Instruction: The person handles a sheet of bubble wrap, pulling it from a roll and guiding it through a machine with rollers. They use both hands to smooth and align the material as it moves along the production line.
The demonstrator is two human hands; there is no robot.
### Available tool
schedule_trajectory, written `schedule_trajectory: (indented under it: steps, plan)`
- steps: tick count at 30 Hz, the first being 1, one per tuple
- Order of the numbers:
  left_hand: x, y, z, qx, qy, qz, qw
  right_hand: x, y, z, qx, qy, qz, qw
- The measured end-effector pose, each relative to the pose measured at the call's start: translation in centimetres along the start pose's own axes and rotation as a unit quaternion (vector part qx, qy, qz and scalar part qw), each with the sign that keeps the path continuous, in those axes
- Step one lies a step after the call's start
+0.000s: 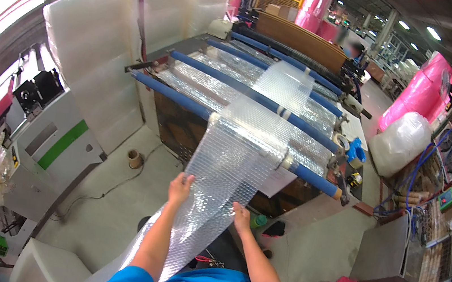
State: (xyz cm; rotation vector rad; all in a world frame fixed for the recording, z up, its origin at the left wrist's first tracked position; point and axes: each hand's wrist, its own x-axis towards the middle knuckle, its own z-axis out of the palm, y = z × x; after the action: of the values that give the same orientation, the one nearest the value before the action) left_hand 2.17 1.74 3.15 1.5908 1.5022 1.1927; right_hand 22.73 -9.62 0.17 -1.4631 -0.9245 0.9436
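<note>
A long strip of clear bubble wrap (230, 161) comes over the blue rollers (190, 66) of a machine and slopes down toward my body. My left hand (179, 188) pinches its left edge, thumb on top and the other fingers partly hidden. On the opposite edge, lower down, my right hand (239, 219) grips the strip in the same manner. Between my hands the film lies fairly flat and shiny, then passes under my left forearm toward the lower left. A white paper sheet (276, 182) hangs beside the strip below the front roller.
Tape rolls (341, 142) and a blue tape dispenser (356, 151) sit at the machine's right end. On the floor at left stands a cardboard tube (135, 159) near a cable. A green-striped machine (60, 145) is farther left. Pink wrapped rolls (415, 92) stand at right; people are at the back.
</note>
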Motion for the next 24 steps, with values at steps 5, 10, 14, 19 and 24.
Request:
schedule_trajectory:
  steps: [5, 10, 14, 19, 24]
  plan:
    - [1.1, -0.9, 1.9, 0.03, -0.025, -0.034, 0.999, 1.8, 0.9, 0.1, -0.031, 0.066, -0.022, 0.997]
    - [1.2, -1.1, 1.5, 0.009, -0.047, -0.043, 0.998, 1.5, 1.6, 0.1, -0.019, 0.048, 0.018, 0.999]
    - [0.9, -0.2, 1.1, -0.001, -0.051, -0.04, 0.998, 1.0, 1.4, 0.1, -0.03, 0.049, 0.018, 0.998]
    - [1.2, -1.4, 1.4, 0.015, -0.064, -0.053, 0.996, 0.5, -0.5, 0.3, -0.007, 0.048, 0.018, 0.999]
    - [1.2, -2.1, 2.0, -0.026, -0.038, -0.029, 0.999, 0.8, 0.3, 0.4, 0.013, 0.061, 0.039, 0.997]
